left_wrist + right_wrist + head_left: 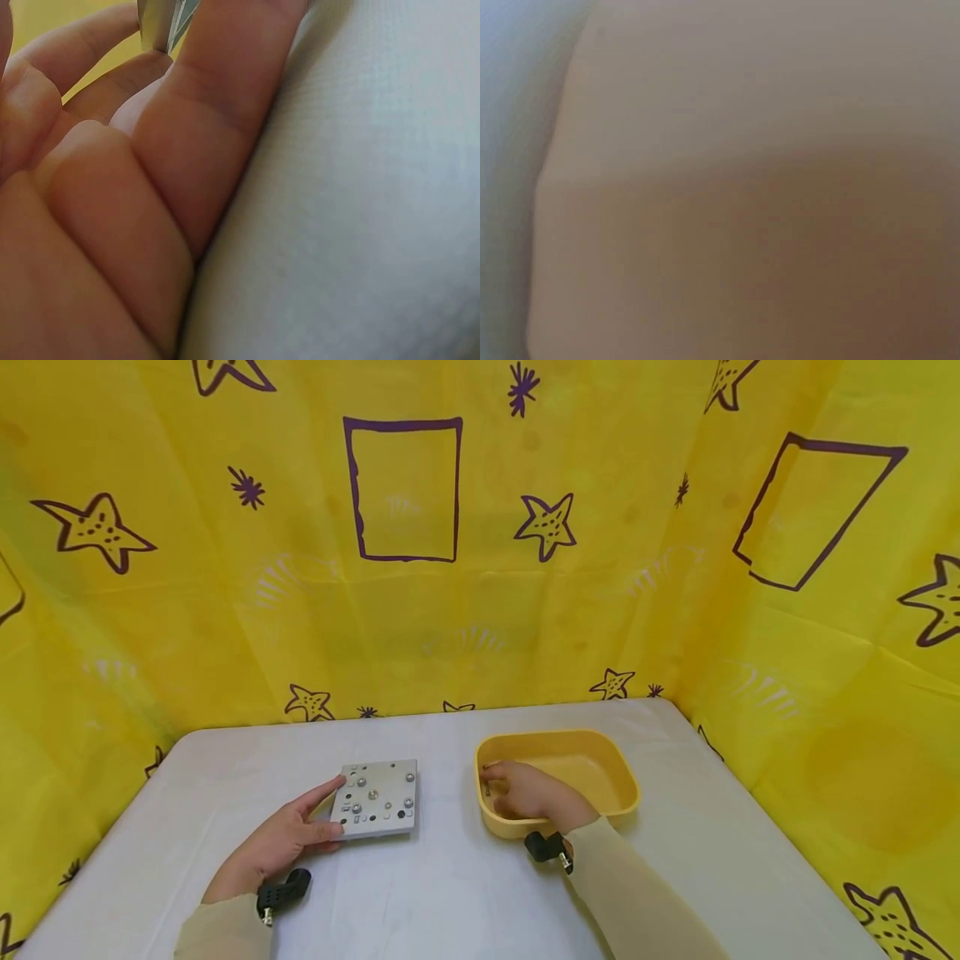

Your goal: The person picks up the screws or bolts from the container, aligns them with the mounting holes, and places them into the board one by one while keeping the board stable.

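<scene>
- Bare table [450,893] between my hands, wide open for a pass.
- Metal plate [377,799] blocks my left hand [281,843] ahead.
- Yellow tray's [622,777] wall rings my right hand [525,792].
- Yellow curtain [480,610] closes off back and sides.

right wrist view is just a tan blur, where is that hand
Observer: The right hand is inside the yellow tray, near its left wall.
Operator: holding anything
Observer: A small dark item sits at its fingers; too small to tell whether it is gripped.
Operator: and the other hand
Observer: The left hand rests on the table, thumb and forefinger bracketing the left edge of the metal plate.
</scene>
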{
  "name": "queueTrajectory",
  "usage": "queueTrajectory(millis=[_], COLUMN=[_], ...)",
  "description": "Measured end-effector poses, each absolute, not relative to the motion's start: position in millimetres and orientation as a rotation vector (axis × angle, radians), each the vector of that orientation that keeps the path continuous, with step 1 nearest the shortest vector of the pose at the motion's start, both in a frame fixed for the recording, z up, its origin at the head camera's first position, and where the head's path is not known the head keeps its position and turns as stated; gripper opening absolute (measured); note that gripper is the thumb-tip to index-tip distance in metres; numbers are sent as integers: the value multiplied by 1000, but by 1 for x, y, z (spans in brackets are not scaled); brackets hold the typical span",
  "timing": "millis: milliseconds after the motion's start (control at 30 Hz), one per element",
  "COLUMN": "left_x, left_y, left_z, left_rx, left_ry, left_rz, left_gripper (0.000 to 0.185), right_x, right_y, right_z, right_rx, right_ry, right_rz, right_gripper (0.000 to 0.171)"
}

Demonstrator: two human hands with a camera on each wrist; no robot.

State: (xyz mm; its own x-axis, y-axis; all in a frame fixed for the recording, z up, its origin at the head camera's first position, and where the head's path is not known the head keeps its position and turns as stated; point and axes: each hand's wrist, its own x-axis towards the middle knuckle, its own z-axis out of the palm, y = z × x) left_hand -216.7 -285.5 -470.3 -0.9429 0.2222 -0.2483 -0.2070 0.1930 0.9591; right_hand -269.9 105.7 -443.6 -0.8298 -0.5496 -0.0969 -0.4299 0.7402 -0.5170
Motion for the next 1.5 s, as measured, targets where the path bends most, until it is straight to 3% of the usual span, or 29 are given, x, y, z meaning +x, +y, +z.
queueTrajectory(millis=[600,1000,1500], left_x=[-217,-217,-217], left_y=[-285,-286,-285], left_z=[-471,-471,-470], left_rx=[20,30,10], left_ry=[2154,2151,2154], left_rz=[1798,1798,1794], left_gripper=[91,91,92], right_x=[-270,-271,-264], right_y=[100,98,115], right_z=[-446,-445,-416], right_rx=[-964,-938,-486], right_ry=[2849,2901,2795], right_rz=[-544,-418,-836], right_gripper=[21,16,17])
